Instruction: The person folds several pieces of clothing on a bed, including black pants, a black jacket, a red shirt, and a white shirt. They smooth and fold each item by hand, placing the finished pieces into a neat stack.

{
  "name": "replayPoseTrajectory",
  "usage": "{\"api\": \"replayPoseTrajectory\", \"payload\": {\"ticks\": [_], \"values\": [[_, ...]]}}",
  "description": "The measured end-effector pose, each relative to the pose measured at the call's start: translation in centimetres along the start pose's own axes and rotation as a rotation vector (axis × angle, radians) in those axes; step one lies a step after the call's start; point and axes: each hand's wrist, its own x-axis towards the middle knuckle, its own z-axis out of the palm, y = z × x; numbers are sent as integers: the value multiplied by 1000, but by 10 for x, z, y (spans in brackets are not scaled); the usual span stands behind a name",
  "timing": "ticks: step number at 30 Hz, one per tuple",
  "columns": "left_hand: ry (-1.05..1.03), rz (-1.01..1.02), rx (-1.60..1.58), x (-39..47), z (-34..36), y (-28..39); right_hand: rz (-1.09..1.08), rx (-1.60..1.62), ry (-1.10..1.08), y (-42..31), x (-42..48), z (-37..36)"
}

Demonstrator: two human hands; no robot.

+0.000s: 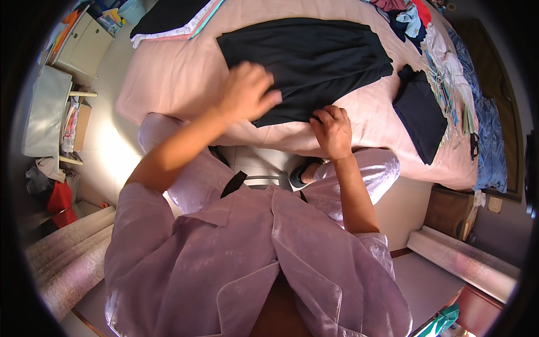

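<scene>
A pair of black trousers (311, 59) lies spread across the pink bed sheet (168, 80), its waistband seemingly at the right. My left hand (248, 90), blurred by motion, is over the left part of the black cloth with its fingers apart; whether it touches the cloth is unclear. My right hand (332, 126) rests at the near edge of the cloth with fingers curled, and its fingertips are partly hidden. A smaller dark folded garment (421, 113) lies on the bed to the right.
A stack of folded clothes (172, 19) lies at the bed's far left corner. Loose clothes (406, 21) and several hangers (446, 88) are at the right. A cream cabinet (80, 46) stands beyond the bed at the left. Rolled, patterned material (80, 261) lies at the lower left.
</scene>
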Motion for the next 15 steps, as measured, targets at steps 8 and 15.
{"api": "replayPoseTrajectory", "payload": {"ticks": [8,15], "values": [[-40,-227,-68,-43,8,34,782,959,-221,26,42,17],[-126,-1,113,-49,7,29,1276,1135,116,32,94,34]]}}
